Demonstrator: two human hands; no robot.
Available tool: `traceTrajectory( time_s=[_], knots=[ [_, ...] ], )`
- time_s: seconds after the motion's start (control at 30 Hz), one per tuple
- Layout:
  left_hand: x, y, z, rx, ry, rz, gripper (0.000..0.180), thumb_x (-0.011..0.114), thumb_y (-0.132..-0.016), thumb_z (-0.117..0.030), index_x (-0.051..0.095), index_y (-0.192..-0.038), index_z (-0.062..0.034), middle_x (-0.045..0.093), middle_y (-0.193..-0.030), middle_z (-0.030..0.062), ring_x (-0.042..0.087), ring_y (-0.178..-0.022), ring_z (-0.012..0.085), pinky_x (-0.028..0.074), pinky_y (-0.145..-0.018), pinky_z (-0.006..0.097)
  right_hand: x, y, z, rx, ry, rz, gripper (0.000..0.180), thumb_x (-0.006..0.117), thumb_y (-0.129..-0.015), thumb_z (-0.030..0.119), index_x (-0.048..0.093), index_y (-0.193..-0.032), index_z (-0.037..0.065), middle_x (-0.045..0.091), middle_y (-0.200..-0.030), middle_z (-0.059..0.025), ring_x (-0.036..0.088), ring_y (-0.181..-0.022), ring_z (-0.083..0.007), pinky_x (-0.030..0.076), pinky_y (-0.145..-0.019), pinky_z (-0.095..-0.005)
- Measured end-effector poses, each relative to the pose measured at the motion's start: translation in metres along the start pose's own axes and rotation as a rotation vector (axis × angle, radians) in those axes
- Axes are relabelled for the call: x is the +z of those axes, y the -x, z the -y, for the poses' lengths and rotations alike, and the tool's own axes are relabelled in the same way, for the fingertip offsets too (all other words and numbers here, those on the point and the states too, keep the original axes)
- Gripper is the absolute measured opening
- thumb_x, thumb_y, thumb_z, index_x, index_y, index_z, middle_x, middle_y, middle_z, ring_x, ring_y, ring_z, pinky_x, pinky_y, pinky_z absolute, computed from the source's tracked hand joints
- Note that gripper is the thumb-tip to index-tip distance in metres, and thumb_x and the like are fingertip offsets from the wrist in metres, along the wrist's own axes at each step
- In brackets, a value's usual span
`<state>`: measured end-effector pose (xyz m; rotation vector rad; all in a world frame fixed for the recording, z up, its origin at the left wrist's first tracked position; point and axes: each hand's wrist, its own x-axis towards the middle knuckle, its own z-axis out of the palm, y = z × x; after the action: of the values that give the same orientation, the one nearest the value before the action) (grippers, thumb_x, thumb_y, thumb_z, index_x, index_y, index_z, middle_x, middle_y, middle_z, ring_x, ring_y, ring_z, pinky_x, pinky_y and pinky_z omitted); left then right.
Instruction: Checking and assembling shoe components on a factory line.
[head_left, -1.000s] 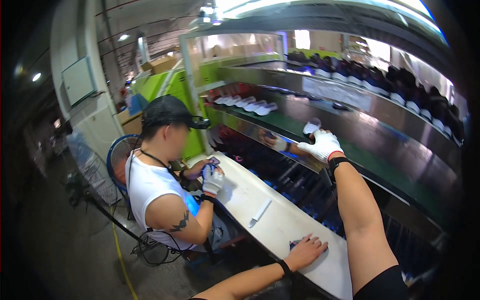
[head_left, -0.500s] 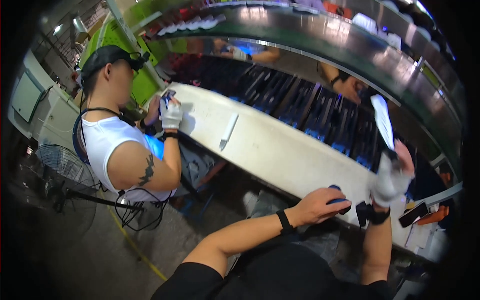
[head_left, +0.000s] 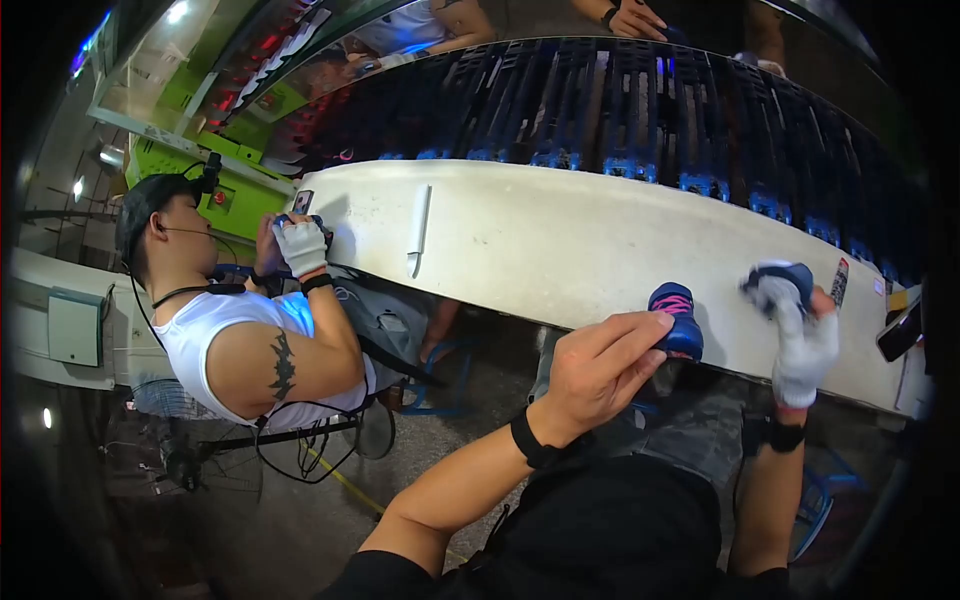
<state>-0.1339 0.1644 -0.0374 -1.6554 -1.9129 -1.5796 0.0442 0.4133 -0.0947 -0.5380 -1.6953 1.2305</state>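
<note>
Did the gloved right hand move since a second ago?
Yes. The right hand has come down from the upper conveyor shelf to the white table, at its near edge beside the small blue shoe.

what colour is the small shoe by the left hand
Blue with pink laces, seen in the head view: the shoe on the white bench.

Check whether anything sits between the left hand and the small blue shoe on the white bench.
Nothing visible does. The left hand is bare and its fingertips already reach the small blue shoe at the near edge of the white bench. The gloved right hand holds another shoe apart.
</note>
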Motion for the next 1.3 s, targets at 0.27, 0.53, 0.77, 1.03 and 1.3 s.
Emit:
traceTrajectory(
  time_s=[0.27, 0.53, 0.77, 1.03, 1.3],
  knots=[
    [-0.008, 0.006, -0.019, -0.345, 0.178, 0.068, 0.012, 0.079, -0.101, -0.003, 0.069, -0.105, 0.0033, 0.077, -0.13, 0.0317, 0.082, -0.1, 0.0284, 0.064, -0.08, 0.032, 0.042, 0.038, 0.052, -0.1, -0.182, 0.52, 0.032, 0.088, -0.097, 0.027, 0.069, -0.109, 0.005, 0.069, -0.145, -0.0315, 0.079, -0.087, -0.022, 0.062, -0.077, -0.0348],
    [0.0, 0.006, -0.016, -0.253, 0.12, 0.087, 0.033, 0.094, -0.089, -0.02, 0.07, -0.099, 0.0004, 0.077, -0.133, 0.0255, 0.081, -0.087, 0.0302, 0.065, -0.074, 0.034, 0.06, 0.054, 0.041, -0.084, -0.284, 0.445, 0.037, 0.091, -0.094, 0.017, 0.064, -0.116, 0.009, 0.061, -0.155, -0.033, 0.077, -0.123, -0.0367, 0.064, -0.093, -0.0401],
    [-0.002, 0.01, -0.014, -0.221, 0.067, 0.14, 0.034, 0.094, -0.089, -0.021, 0.067, -0.098, -0.0024, 0.078, -0.131, 0.0233, 0.081, -0.083, 0.0308, 0.061, -0.062, 0.032, 0.058, 0.055, 0.038, -0.176, -0.154, 0.496, 0.042, 0.093, -0.091, 0.014, 0.055, -0.109, 0.01, 0.065, -0.15, -0.0306, 0.074, -0.128, -0.0459, 0.066, -0.1, -0.0481],
    [-0.007, 0.01, -0.017, -0.251, 0.084, 0.112, 0.035, 0.095, -0.087, -0.014, 0.064, -0.097, -0.0017, 0.08, -0.124, 0.0245, 0.083, -0.096, 0.0336, 0.066, -0.077, 0.037, 0.06, 0.055, 0.048, -0.155, -0.132, 0.472, 0.042, 0.093, -0.088, 0.005, 0.055, -0.106, 0.008, 0.074, -0.137, -0.0275, 0.079, -0.12, -0.0411, 0.067, -0.09, -0.0428],
    [0.003, 0.021, 0.004, -0.154, 0.072, 0.055, 0.037, 0.094, -0.088, -0.017, 0.067, -0.108, -0.0016, 0.081, -0.122, 0.0218, 0.083, -0.096, 0.0324, 0.067, -0.073, 0.034, 0.07, 0.047, 0.037, -0.176, -0.099, 0.468, 0.045, 0.097, -0.084, 0.009, 0.053, -0.093, 0.01, 0.078, -0.131, -0.0217, 0.081, -0.112, -0.0385, 0.067, -0.085, -0.0402]
  ],
)
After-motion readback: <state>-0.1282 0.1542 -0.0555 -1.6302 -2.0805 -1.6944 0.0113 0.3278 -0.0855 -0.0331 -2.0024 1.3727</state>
